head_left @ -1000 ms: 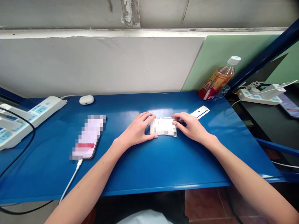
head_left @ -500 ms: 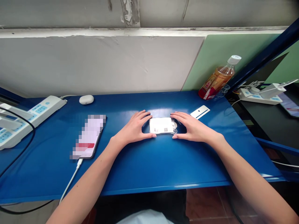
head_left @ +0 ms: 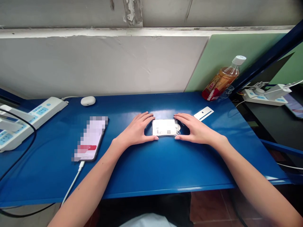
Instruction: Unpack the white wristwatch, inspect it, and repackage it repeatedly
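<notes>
A small clear plastic packet [head_left: 164,127] lies flat on the blue table, with a white printed label or card inside that carries a square code. At its right end a round whitish part shows through the plastic. My left hand [head_left: 139,128] grips the left end, thumb along the near edge and fingertips at the far edge. On the right end, my right hand [head_left: 194,128] holds it the same way. Both palms stay off the packet. Just beyond my right hand rests a white slotted card [head_left: 204,113], partly behind the fingers.
Left of my arm lies a phone [head_left: 91,138] on a white charging cable [head_left: 75,183]. Behind it sits a white earbud case [head_left: 88,101]. A power strip [head_left: 44,108] runs along the left side. A drink bottle [head_left: 221,82] leans at the back right. The blue table [head_left: 165,170] ends near my body.
Both hands keep their places at the packet's ends. The whole view has shifted very slightly; nothing else visibly moves.
</notes>
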Tool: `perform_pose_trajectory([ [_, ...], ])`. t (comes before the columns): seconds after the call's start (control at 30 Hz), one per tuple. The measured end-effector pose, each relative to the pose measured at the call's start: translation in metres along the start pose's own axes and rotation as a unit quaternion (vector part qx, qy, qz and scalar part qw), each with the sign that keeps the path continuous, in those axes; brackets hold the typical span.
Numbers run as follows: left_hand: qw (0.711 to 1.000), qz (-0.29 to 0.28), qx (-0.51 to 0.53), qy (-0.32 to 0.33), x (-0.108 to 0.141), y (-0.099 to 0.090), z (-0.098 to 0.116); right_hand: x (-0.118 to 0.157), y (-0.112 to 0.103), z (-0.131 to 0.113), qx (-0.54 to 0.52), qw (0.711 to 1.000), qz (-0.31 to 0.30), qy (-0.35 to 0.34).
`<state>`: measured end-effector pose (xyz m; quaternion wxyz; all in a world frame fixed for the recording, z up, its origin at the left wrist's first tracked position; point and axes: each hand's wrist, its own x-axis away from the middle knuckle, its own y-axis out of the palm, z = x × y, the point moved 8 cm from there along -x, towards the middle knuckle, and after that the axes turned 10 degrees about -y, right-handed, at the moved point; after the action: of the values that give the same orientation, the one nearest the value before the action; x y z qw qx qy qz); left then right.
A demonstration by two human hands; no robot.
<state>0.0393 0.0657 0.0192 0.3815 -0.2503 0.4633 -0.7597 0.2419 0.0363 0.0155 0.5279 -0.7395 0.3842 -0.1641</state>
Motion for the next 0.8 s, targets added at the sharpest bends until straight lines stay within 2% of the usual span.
perform_pose_trajectory([
  [0.5, 1.000, -0.002, -0.017, 0.005, -0.001, 0.001, 0.003, -0.001, -0.003, 0.003, -0.013, 1.000, 0.003, -0.007],
  [0.8, 0.999, 0.000, -0.053, -0.007, 0.001, 0.010, 0.004, -0.002, -0.002, 0.000, 0.013, 1.000, 0.007, -0.022],
])
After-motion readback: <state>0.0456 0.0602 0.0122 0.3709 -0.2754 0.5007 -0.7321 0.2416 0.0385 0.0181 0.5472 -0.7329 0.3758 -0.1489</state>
